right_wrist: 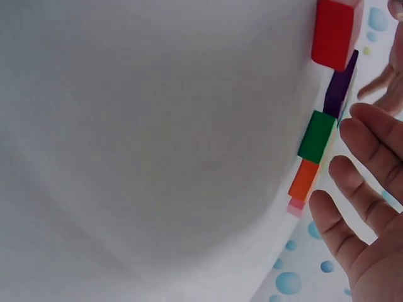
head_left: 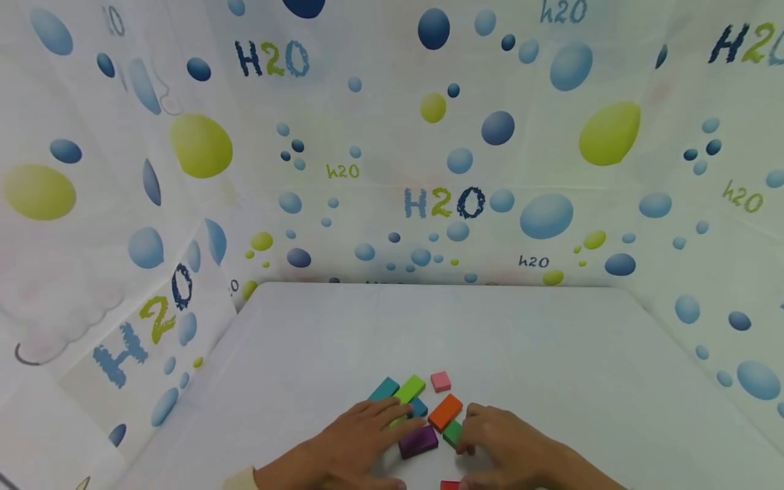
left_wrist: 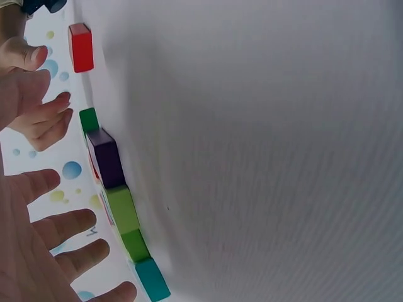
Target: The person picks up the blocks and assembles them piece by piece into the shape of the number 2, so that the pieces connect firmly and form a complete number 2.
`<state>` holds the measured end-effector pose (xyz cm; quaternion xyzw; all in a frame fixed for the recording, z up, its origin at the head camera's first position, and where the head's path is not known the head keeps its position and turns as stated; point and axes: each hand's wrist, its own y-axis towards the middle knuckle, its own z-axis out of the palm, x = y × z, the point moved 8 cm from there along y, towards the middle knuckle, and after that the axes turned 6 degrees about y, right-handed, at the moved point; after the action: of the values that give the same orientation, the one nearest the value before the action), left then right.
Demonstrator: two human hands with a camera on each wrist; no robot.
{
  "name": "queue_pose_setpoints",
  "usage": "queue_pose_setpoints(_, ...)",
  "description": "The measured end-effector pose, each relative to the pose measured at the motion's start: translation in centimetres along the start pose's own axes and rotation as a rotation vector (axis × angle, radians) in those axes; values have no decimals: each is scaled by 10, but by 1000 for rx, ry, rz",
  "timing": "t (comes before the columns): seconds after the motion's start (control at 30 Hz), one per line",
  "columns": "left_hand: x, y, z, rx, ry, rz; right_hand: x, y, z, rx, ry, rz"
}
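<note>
Coloured blocks at bottom centre of head view, on white tabletop. Lime block, blue block partly hidden behind left hand: fingers spread, grip released. Right hand beside green block, contact unclear; grip loose, holding nothing. Red block cut off at bottom edge. Backdrop reads "H2O", "h2O"; upper-right lettering cropped.

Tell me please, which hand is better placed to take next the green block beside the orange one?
Probably the right hand: in the head view, it is right beside the green block, while the purple block lies between that block and the left hand.
</note>
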<state>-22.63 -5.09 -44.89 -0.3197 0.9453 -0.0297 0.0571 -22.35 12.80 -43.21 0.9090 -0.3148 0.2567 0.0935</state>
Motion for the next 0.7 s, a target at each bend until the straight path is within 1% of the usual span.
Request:
queue_pose_setpoints(0.1,4,1,0,2,-31,-28,-3,6,-5,-16,0,40)
queue_pose_setpoints(0.17,8,1,-1,-7,-42,-37,-5,11,-8,-46,-9,54)
queue_pose_setpoints(0.27,13,2,-2,-28,-49,-44,-7,21,-15,-103,-47,54)
queue_pose_setpoints(0.33,16,3,-5,-55,-39,-45,-9,30,-20,-131,-87,65)
queue_pose_setpoints(0.4,20,5,-9,-79,-28,-56,-12,40,-23,-144,-123,73)
queue_pose_setpoints(0.47,25,5,-11,-89,-26,-79,-15,49,-26,-153,-155,86)
queue_pose_setpoints(0.53,30,5,-12,-86,-37,-107,-17,56,-28,-165,-184,90)
queue_pose_setpoints(0.63,37,5,-10,-65,-77,-150,-19,64,-29,-169,-238,96)
queue_pose_setpoints(0.7,40,4,-8,-60,-89,-163,-20,69,-28,-163,-273,98)
